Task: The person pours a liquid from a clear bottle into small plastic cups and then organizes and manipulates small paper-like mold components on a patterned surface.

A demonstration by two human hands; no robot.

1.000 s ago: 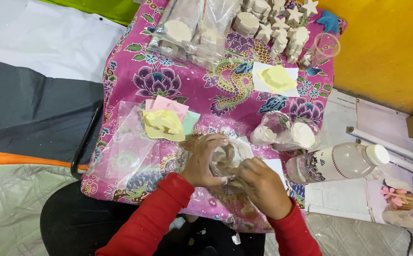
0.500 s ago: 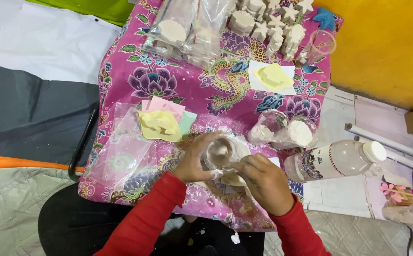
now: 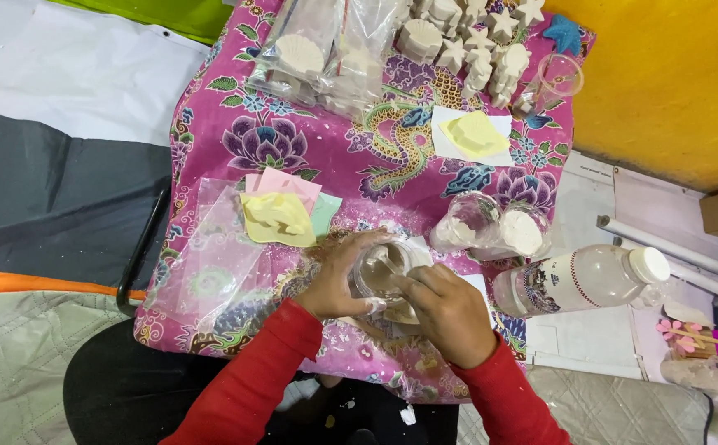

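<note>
Still gripping the cup (image 3: 385,265) with left hand (image 3: 338,276), right hand (image 3: 448,309) pinching inside it, now tilted further; bottle (image 3: 581,278) near right, table edge just below.

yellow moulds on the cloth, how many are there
2: one yellow mould on pastel sheets just beyond the left hand, another yellow mould on white paper farther back. Others may be hidden in the bags.

both hands, left hand (image 3: 334,280) and right hand (image 3: 449,309), grip a clear cup (image 3: 382,268) over the floral cloth (image 3: 359,165).
</note>
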